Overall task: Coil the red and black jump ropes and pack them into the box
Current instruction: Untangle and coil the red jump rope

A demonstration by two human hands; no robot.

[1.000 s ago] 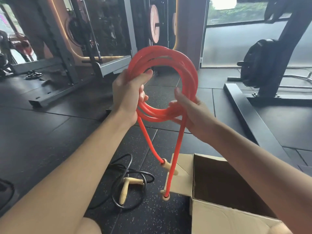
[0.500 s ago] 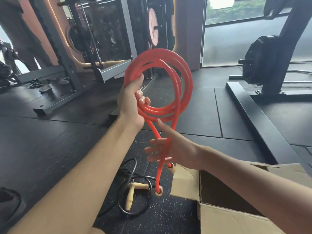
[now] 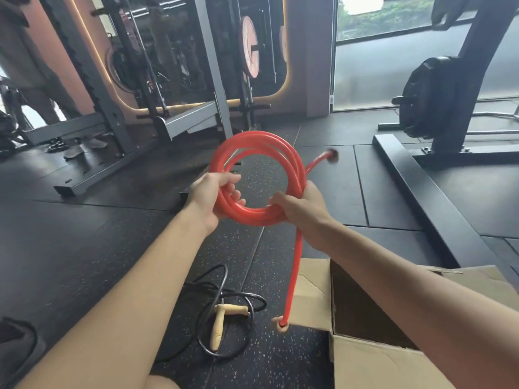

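Head view of a gym floor point(image 3: 70, 242). Centre of frame: the red jump rope point(image 3: 258, 181), wound into a round multi-turn coil and held in the air between both hands. The left hand point(image 3: 213, 197) is closed around the coil's lower-left arc; the right hand point(image 3: 303, 209) is clenched on its lower-right arc. One free end projects to the upper right, its tip blurred; the other hangs straight down to a pale handle point(image 3: 280, 325) in front of the box flap. Lower right: the open cardboard box point(image 3: 379, 363), its interior dark. Lower centre: the black jump rope point(image 3: 224, 313), lying loosely looped on the floor with its wooden handles point(image 3: 222, 324), left of the box.
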